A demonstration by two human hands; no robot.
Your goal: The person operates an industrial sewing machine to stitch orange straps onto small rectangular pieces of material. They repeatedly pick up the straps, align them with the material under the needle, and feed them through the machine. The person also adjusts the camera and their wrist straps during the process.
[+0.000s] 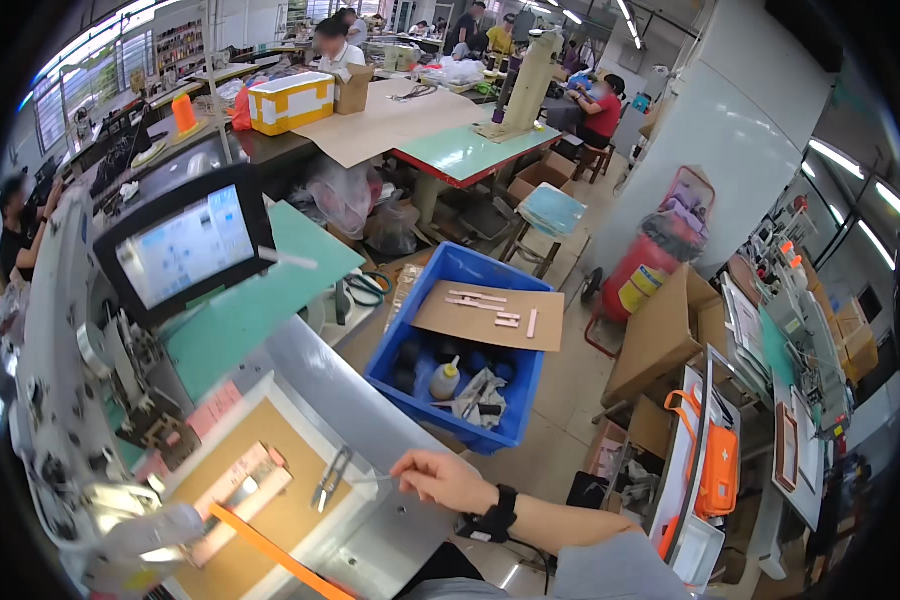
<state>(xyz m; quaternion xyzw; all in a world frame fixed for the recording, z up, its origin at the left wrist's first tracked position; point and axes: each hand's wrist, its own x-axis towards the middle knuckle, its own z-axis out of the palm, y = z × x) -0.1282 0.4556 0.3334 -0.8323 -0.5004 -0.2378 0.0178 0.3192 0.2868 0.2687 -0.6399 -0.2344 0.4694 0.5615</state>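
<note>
My right hand (pixel 440 478) is over the front edge of the grey metal machine table, its fingers curled in. A faint pale line runs left from the fingertips; whether they hold it I cannot tell. Left of that hand, small thread snips (pixel 332 478) lie on a brown board (pixel 315 440) with a white border. Pale pink strips (pixel 235 490) are set on the same board, beside the sewing machine's metal head (pixel 155 420). An orange strip (pixel 280 550) slants across the board's near corner. My left hand is out of view.
A screen (pixel 185 245) stands behind the board. Beyond the table, a blue crate (pixel 450 420) holds a bottle and rags, with cardboard (pixel 470 330) bearing pink pieces across it. A red tank (pixel 645 270) and a cardboard box (pixel 660 335) stand right. Other people work far off.
</note>
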